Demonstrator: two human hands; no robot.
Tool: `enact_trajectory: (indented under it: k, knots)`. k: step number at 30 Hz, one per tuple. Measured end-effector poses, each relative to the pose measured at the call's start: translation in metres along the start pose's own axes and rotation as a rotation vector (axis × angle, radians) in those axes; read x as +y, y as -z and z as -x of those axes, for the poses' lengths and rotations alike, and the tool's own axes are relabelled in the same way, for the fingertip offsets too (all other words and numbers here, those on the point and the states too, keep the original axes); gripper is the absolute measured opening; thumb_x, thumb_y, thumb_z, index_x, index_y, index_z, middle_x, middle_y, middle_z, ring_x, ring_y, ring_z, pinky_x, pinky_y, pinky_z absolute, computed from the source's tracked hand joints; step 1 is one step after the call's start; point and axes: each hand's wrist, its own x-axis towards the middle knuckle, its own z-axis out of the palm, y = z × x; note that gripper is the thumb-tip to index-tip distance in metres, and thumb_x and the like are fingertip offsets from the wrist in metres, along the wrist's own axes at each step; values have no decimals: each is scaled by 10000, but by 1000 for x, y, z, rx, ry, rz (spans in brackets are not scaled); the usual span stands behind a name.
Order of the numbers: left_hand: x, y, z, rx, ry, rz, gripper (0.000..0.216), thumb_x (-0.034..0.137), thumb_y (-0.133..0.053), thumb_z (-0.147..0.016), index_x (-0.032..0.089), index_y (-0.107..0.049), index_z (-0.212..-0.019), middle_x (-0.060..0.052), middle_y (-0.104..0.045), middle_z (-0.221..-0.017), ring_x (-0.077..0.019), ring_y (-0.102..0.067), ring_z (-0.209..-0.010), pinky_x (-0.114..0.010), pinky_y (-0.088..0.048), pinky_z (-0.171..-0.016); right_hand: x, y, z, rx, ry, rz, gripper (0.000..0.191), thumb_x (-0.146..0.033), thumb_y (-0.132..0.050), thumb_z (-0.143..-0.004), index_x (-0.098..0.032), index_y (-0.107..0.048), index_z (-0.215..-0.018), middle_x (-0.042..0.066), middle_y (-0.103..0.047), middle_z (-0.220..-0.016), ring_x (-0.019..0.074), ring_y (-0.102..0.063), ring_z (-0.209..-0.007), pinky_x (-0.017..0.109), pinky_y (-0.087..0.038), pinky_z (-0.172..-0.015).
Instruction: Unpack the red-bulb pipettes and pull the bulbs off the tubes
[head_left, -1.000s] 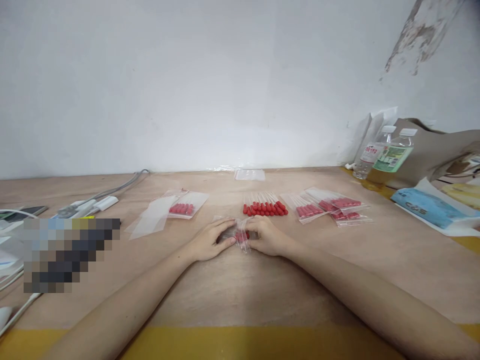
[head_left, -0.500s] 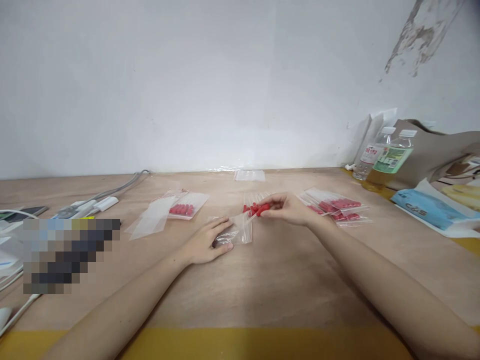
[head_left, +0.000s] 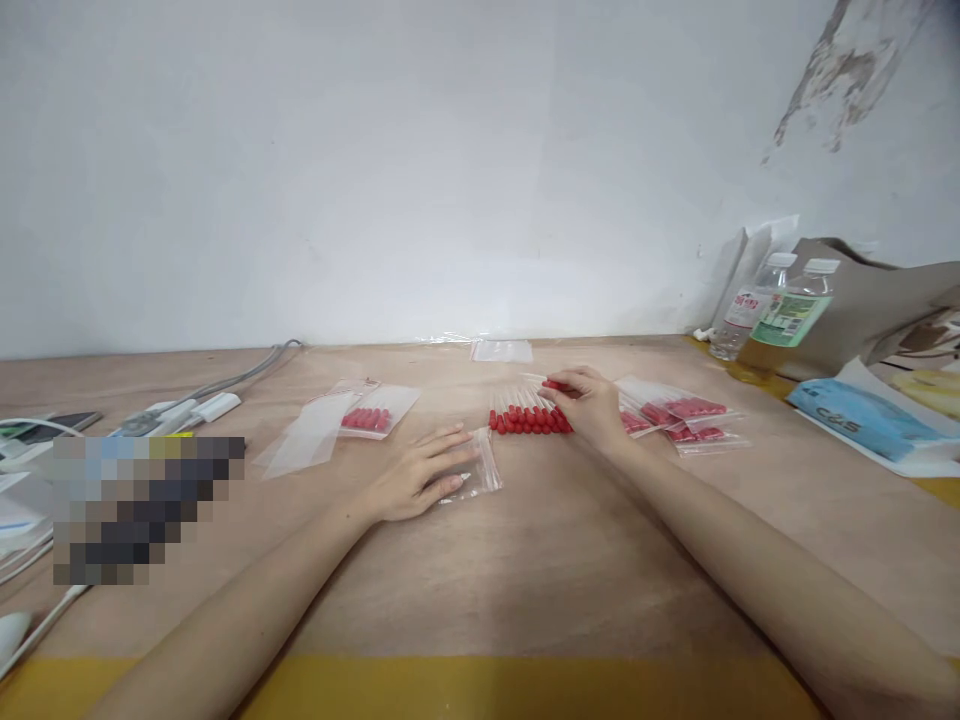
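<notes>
Out to the left, my left hand [head_left: 416,474] lies with fingers stretched and apart over a clear zip bag [head_left: 486,476], touching it. Beside the bag's upper right corner is a row of thin pale sticks with red bulb-like heads [head_left: 521,421], heads toward me. At the right end of this row, my right hand [head_left: 589,405] pinches a red-headed stick [head_left: 553,384] between thumb and fingers. The palm hides part of the row's right end. Whether more than one stick is in the pinch cannot be seen.
Filled bags of red-headed sticks [head_left: 682,408] lie at right, another filled bag [head_left: 366,420] at left beside flat bags [head_left: 304,436]. A small bag [head_left: 502,351] lies near the wall. Bottles [head_left: 791,315] and a blue tissue pack [head_left: 862,410] stand right; cables [head_left: 232,378] run left.
My right hand has moved up and right, away from the zip bag, uncovering the red heads in the row. My left fingers have straightened and spread on the bag.
</notes>
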Motion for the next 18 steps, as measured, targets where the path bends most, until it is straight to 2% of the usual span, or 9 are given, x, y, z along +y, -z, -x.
enact_trajectory:
  k: [4,7,10,13,15,18]
  knots:
    - [0,-5,-2,-161,36,38,444,384,-399,-878,329,-342,-1314,8,-260,-1427,-219,-149,-1336,-461,-148,-1080,9,-9,10,-136,107,175,148,-294,-586,-739,-232,-685,-831,50,-604,-873,174,-580,-784,328,-478,-746]
    - [2,-9,0,-186,134,23,452,449,-362,-880,367,-306,-1321,18,-196,-1444,-237,-95,-1341,-501,-88,-1072,14,-10,12,-212,186,268,162,-311,-560,-774,-243,-689,-844,53,-598,-877,174,-567,-786,317,-456,-734]
    - [4,-19,1,-125,321,-19,470,500,-310,-878,358,-305,-1326,-9,-182,-1450,-280,-89,-1337,-539,-91,-1049,11,-7,12,-243,258,412,199,-366,-536,-805,-250,-694,-841,54,-623,-838,191,-540,-814,334,-401,-750]
    - [5,-28,0,-23,529,-52,507,522,-275,-873,291,-359,-1316,-77,-266,-1426,-322,-146,-1322,-562,-145,-1021,1,-5,16,-188,291,532,248,-406,-503,-825,-245,-691,-839,55,-642,-830,205,-510,-829,355,-340,-750]
    - [2,-31,-1,55,595,-46,503,497,-273,-877,245,-389,-1297,-108,-342,-1384,-314,-228,-1300,-530,-207,-1013,-10,-6,23,-176,316,512,258,-396,-481,-840,-241,-686,-839,54,-639,-820,197,-501,-812,350,-326,-737]
    - [-5,-24,-2,202,609,-29,415,417,-348,-861,205,-457,-1201,-107,-468,-1258,-266,-385,-1206,-444,-311,-979,-29,-12,39,-264,378,421,245,-367,-466,-851,-243,-677,-833,44,-626,-810,174,-498,-779,338,-324,-733]
